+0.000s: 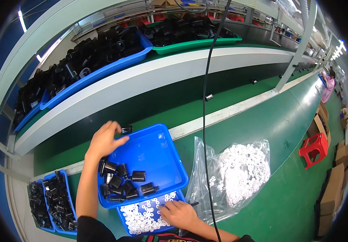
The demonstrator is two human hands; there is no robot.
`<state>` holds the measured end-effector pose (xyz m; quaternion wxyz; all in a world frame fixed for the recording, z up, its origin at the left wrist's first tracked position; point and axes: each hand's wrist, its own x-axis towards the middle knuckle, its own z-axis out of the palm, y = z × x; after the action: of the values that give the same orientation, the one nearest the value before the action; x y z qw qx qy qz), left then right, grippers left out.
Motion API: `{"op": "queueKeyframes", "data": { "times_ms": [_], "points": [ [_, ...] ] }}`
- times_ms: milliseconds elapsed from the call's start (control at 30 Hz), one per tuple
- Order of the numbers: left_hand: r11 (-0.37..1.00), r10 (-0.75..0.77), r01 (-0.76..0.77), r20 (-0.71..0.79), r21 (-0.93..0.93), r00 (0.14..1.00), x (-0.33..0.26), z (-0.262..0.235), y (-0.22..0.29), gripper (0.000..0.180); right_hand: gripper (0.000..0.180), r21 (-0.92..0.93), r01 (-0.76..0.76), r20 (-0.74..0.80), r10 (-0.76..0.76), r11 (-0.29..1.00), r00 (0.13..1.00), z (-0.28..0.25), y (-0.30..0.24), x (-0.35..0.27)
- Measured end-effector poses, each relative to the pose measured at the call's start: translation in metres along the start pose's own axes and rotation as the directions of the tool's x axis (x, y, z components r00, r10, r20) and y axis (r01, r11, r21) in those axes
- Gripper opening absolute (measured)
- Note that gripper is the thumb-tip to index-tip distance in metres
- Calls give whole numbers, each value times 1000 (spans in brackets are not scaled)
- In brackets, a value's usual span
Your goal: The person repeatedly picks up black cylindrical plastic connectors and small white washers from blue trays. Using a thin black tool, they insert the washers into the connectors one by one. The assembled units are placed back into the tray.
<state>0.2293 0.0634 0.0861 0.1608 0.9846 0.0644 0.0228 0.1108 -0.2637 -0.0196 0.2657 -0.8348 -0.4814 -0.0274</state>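
My left hand (106, 139) reaches over the far left corner of a blue tray (154, 141), thumb and fingers apart. Just beyond its fingertips a black cylindrical part (127, 129) lies on the green belt. Several similar black parts (121, 183) are heaped in the near left of that tray. My right hand (179, 214) is closed, its fingertips down among small white rings (139, 220) in a lower blue tray. A thin black rod (194, 204) sticks out from its far side; the hand hides the rest.
A clear plastic bag (244, 173) of white rings lies right of the trays. A black cable (204, 105) hangs in front. Bins of black parts (89, 60) line the shelf; more small bins (55, 201) stand at left. A red stool (313, 150) and cartons (333, 189) are at right.
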Motion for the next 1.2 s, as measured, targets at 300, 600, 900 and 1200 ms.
{"op": "queueKeyframes", "data": {
  "times_ms": [300, 600, 900, 1200],
  "points": [
    [991, -134, 136, -79, 19, 988, -157, 42, -13, 74, 21, 23, 32, -71, -30, 999, 997, 2, -8, 6],
    [990, -106, 115, -104, 78, 989, -150, 56, -6, 71, 21, 0, 66, -23, -66, 998, 998, 2, -6, 6],
    [964, -66, 102, -151, 245, 986, -128, 77, 12, 82, 18, 5, 70, -54, -70, 998, 996, -5, -10, 12],
    [999, -30, 21, -260, -36, 965, -128, 74, -4, 42, 22, 35, 12, -103, -8, 999, 995, 2, -13, 12]
  ]
}}
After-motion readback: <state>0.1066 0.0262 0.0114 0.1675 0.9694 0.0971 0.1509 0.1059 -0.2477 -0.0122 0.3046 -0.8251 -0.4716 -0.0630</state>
